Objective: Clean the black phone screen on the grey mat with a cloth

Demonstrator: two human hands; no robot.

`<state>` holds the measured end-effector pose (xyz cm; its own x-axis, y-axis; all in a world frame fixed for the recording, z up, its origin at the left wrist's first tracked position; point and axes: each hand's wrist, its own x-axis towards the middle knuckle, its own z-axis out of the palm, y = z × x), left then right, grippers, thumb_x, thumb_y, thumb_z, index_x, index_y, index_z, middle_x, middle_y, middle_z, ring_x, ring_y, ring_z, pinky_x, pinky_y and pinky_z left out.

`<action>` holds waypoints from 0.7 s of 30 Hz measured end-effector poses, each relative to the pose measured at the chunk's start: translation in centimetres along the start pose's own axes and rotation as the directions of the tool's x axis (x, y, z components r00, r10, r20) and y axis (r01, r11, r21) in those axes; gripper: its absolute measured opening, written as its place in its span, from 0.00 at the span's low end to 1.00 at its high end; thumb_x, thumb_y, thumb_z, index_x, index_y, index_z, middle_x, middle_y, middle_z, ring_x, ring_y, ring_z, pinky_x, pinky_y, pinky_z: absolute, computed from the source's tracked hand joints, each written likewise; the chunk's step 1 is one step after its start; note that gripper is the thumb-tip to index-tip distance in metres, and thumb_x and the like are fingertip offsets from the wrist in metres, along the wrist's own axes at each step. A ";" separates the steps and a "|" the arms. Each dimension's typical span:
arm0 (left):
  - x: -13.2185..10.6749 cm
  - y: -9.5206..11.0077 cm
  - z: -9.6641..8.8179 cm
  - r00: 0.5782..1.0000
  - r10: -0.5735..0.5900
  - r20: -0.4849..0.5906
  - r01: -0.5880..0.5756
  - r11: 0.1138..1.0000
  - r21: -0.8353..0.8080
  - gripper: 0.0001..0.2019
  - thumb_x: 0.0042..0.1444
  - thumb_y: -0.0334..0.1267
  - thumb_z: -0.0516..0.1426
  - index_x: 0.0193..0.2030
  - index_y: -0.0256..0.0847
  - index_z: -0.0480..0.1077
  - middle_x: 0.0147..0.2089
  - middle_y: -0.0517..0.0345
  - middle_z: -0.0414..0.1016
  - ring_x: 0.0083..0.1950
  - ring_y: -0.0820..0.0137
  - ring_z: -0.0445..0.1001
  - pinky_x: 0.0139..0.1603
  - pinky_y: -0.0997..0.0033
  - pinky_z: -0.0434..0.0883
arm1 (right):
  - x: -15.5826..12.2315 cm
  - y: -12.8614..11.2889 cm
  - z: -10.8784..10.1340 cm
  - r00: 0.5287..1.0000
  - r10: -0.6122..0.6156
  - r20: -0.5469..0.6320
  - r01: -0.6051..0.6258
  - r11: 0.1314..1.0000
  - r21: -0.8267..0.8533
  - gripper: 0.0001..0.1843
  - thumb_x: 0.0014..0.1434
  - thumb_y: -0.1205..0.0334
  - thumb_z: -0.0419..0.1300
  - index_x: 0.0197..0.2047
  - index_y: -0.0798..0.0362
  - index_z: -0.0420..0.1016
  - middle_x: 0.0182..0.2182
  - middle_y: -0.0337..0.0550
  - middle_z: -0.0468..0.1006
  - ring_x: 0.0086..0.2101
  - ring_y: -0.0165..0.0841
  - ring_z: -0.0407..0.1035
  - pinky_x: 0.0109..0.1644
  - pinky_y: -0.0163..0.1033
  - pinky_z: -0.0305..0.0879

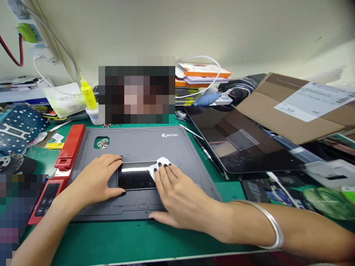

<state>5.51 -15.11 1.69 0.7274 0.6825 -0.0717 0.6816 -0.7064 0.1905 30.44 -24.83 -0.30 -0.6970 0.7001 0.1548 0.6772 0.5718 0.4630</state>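
A smartphone (135,181) with a black, glossy screen lies crosswise on a grey work mat marked WKTOO (133,144). My left hand (95,181) grips the phone's left end, fingers along its far edge and thumb at its near edge. Over the phone's right part, my right hand (180,195) presses a crumpled white wipe (163,161) flat against the screen, its fingers together and its thumb out over the mat's near edge. That hand hides the phone's right end and part of the wipe.
A red tool with a button panel (50,195) runs along the mat's left side. Right of the mat are a pen-like tool (208,153), a large black screen (238,140) and a cardboard box (255,99). A yellow needle bottle (88,94) stands at the back.
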 end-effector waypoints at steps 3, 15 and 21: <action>0.0 0.0 0.0 1.000 -0.002 -0.001 0.002 1.000 0.004 0.34 0.50 0.48 0.66 0.61 0.33 0.67 0.65 0.41 0.66 0.65 0.49 0.64 0.65 0.47 0.65 | -0.2 -0.1 -0.2 1.000 -0.017 0.011 0.017 0.999 0.041 0.58 0.56 0.22 0.46 0.52 0.78 0.75 0.47 0.77 0.75 0.45 0.61 0.73 0.51 0.56 0.67; 0.0 0.0 0.0 1.000 0.011 -0.014 -0.011 1.000 0.003 0.33 0.50 0.48 0.66 0.60 0.35 0.67 0.64 0.43 0.67 0.65 0.50 0.65 0.65 0.49 0.65 | -0.3 0.1 -0.3 0.998 -0.060 -0.035 0.064 0.991 0.114 0.56 0.56 0.24 0.49 0.52 0.78 0.75 0.48 0.78 0.74 0.47 0.62 0.73 0.53 0.58 0.67; -0.1 0.1 0.0 1.000 0.007 -0.012 -0.007 1.000 0.004 0.32 0.50 0.46 0.66 0.60 0.35 0.67 0.64 0.42 0.68 0.64 0.50 0.65 0.63 0.49 0.67 | 0.5 1.5 0.2 0.994 -0.098 -0.043 0.105 0.970 0.222 0.49 0.62 0.31 0.50 0.54 0.78 0.73 0.49 0.75 0.75 0.49 0.59 0.71 0.57 0.57 0.63</action>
<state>5.54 -15.21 1.75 0.7314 0.6795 -0.0581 0.6765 -0.7123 0.1871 31.17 -23.54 0.27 -0.7692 0.6221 0.1462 0.6359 0.7224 0.2717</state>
